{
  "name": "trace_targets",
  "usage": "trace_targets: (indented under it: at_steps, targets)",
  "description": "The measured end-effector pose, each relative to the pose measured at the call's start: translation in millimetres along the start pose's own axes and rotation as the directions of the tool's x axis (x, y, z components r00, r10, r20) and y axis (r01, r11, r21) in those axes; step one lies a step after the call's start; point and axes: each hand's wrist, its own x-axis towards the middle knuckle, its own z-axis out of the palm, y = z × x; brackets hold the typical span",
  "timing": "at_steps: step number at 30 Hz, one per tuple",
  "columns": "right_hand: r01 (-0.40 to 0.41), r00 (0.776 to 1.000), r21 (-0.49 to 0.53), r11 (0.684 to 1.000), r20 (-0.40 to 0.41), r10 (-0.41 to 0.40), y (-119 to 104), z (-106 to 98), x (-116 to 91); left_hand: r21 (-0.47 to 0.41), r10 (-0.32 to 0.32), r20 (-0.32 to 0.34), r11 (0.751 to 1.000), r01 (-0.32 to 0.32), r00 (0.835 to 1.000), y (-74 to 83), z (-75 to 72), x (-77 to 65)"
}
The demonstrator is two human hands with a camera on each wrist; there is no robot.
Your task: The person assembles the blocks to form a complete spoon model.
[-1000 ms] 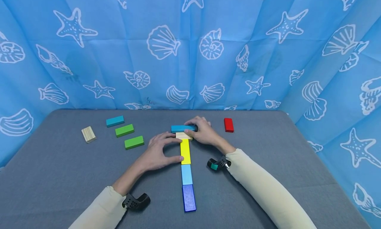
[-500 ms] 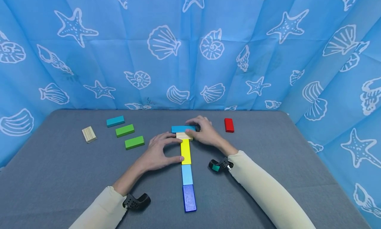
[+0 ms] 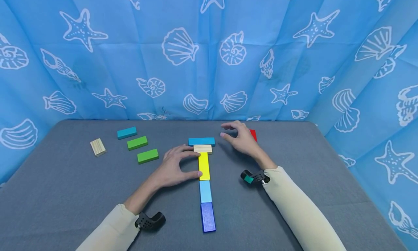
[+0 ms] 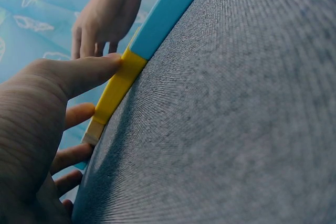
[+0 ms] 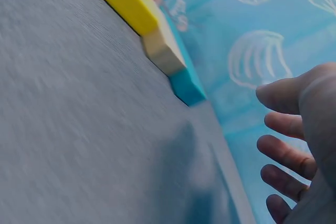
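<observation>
My left hand point(image 3: 173, 168) touches the long side of a yellow block point(image 3: 204, 167), its thumb and index fingertip set apart along that side. In the left wrist view the thumb tip point(image 4: 113, 62) lies right at the end of the yellow block beside a light blue block point(image 4: 167, 17). Beyond the yellow one lie a plain wooden block point(image 3: 203, 149) and a teal-blue block point(image 3: 201, 141) placed crosswise. Nearer me, the light blue block and a dark blue block point(image 3: 208, 217) continue the line. My right hand point(image 3: 243, 138), fingers apart and holding nothing, hovers right of the teal-blue block, partly covering a red block point(image 3: 253, 135).
On the left of the grey table point(image 3: 98, 193) lie a striped wooden block point(image 3: 98, 147), another teal-blue block point(image 3: 126, 132) and two green blocks point(image 3: 137, 143). A blue curtain point(image 3: 209, 77) with shell patterns hangs behind the table's far edge.
My right hand has let go of the crosswise teal-blue block and moved right, toward the red block. The left hand and the line of blocks have stayed where they were.
</observation>
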Motion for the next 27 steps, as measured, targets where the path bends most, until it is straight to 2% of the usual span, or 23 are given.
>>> trace_targets:
  at_steps: [6, 12, 20, 27]
  targets:
    - [0.005, 0.997, 0.020, 1.000, -0.079, -0.003, 19.2, -19.7, -2.1, -0.010, 0.016, -0.010, 1.000, -0.016, 1.000, -0.2, 0.1, -0.8]
    - [-0.051, 0.992, 0.063, 0.997, -0.109, 0.057, 36.7, -36.1, -6.5, -0.013, 0.023, -0.009, 1.000, -0.023, 1.000, -0.4, -0.2, -1.2]
    - [-0.176, 0.980, -0.028, 0.984, -0.097, 0.172, 50.6, -52.9, -14.6, -0.013, 0.024, -0.012, 1.000, -0.024, 1.000, -0.1, -0.1, -1.0]
    - [-0.228, 0.972, -0.033, 0.973, -0.071, 0.226, 64.4, -59.3, -19.7, -0.016, 0.022, -0.013, 1.000, -0.022, 1.000, -0.5, 0.2, -1.3]
